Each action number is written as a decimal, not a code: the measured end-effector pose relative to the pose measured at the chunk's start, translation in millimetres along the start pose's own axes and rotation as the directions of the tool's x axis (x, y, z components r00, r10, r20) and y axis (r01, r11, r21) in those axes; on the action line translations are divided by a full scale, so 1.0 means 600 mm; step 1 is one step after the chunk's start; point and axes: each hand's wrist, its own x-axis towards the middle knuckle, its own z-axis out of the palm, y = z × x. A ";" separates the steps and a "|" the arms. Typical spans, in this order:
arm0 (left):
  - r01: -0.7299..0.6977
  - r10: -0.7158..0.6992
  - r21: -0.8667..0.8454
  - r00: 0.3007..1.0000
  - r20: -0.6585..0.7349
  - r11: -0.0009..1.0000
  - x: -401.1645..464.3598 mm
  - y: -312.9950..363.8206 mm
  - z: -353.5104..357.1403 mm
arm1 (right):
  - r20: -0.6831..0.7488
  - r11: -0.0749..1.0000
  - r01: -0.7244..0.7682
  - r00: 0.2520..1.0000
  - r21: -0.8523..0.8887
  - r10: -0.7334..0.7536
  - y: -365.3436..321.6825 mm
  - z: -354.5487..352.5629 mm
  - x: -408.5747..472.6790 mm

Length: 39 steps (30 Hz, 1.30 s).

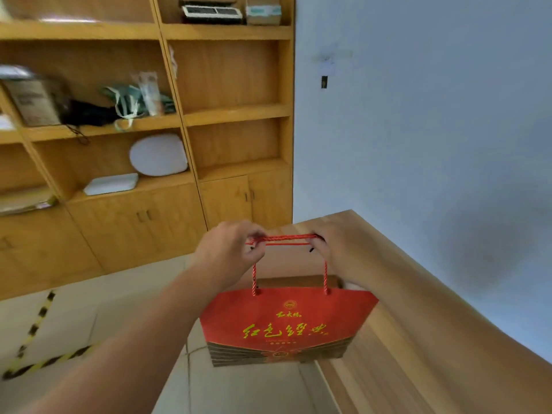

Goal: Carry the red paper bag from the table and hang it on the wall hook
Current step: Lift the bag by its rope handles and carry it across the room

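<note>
The red paper bag (283, 321) with yellow lettering hangs in the air in front of me, above the floor and beside the table. Its red rope handles (286, 239) are stretched level between my two hands. My left hand (230, 249) pinches the left end of the handles. My right hand (343, 246) pinches the right end. High on the pale wall sits a small dark wall hook (324, 82) under a white patch, well above and slightly right of the bag.
A wooden table (418, 339) runs along the wall on my right. A large wooden shelf unit (230, 115) with boxes, bags and white trays fills the left and back. Yellow-black tape (38, 363) marks the tiled floor.
</note>
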 end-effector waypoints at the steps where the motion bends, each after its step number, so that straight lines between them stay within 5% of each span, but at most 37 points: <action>1: 0.016 -0.016 0.014 1.000 -0.017 1.000 -0.009 -0.017 -0.015 | 0.003 0.999 0.017 1.000 -0.035 -0.016 -0.023 0.001 0.010; 12: 0.077 -0.068 0.041 0.981 -0.181 0.996 -0.067 -0.141 -0.093 | -0.002 0.991 0.077 0.997 0.105 -0.077 -0.159 0.055 0.096; 28: 0.242 -0.236 0.009 0.950 -0.204 0.970 -0.039 -0.253 -0.069 | 0.034 0.949 0.195 0.977 0.249 -0.210 -0.166 0.145 0.217; 39: 0.285 -0.281 0.008 0.948 -0.151 0.958 0.114 -0.478 -0.023 | 0.027 0.965 0.201 0.978 0.170 -0.209 -0.167 0.268 0.465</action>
